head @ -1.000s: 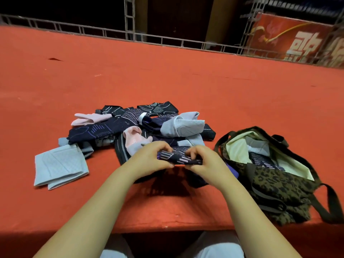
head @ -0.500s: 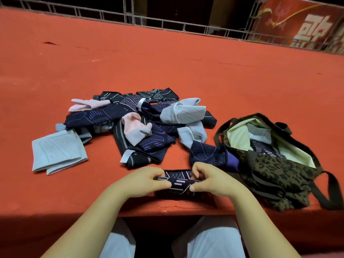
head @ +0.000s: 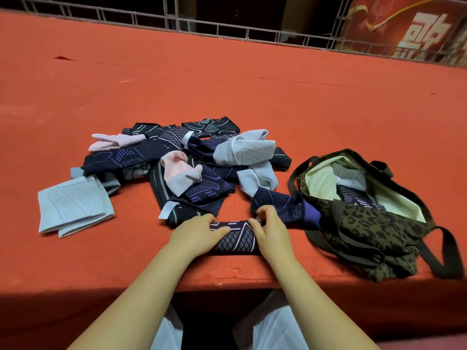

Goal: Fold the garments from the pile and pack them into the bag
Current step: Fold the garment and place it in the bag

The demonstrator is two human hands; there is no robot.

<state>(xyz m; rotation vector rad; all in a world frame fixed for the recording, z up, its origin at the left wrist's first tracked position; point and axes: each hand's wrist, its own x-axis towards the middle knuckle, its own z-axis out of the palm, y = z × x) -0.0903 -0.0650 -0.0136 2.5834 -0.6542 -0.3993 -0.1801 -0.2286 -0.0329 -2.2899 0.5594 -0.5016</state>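
Dark patterned garment (head: 236, 237) lies folded near the worktop (head: 252, 84) edge; left hand (head: 195, 236) presses it flat, right hand (head: 270, 232) pinches its end. Squaring edges first should ease packing into the leopard-print bag (head: 374, 228).

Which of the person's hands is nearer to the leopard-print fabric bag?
Right. The right hand holds the folded dark patterned garment just beside the leopard-print fabric bag; the left hand rests on the garment's far end.
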